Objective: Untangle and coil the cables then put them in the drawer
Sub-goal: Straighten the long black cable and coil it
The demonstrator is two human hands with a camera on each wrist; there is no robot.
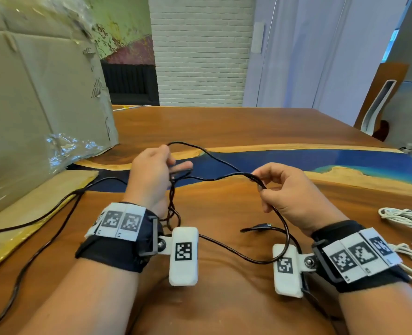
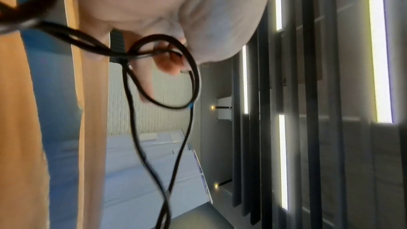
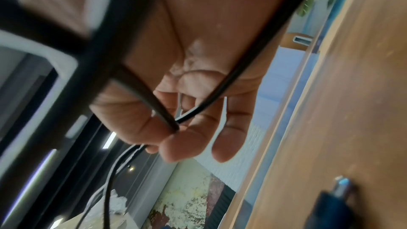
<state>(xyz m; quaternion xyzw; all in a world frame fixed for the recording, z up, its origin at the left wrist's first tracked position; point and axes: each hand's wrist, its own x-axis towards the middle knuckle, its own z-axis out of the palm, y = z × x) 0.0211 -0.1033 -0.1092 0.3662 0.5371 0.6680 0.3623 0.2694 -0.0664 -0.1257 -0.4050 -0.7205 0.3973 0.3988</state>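
Observation:
A thin black cable (image 1: 219, 176) hangs in loops between both hands above the wooden table (image 1: 224, 209). My left hand (image 1: 152, 170) grips a bunch of its strands, with one loop rising over the fingers; in the left wrist view the black cable (image 2: 189, 79) circles the curled fingers. My right hand (image 1: 282, 187) pinches two strands between thumb and fingers, seen close as the black cable (image 3: 171, 121) in the right wrist view. A plug end (image 1: 263, 225) lies on the table below the right hand. Another stretch trails off to the left (image 1: 55, 209).
A bundle of white cables (image 1: 408, 221) lies at the right edge of the table. A large cardboard box (image 1: 38, 105) wrapped in plastic stands at the left, on a flat cardboard sheet (image 1: 31, 206). A blue resin strip (image 1: 296, 163) runs across the table. No drawer is in view.

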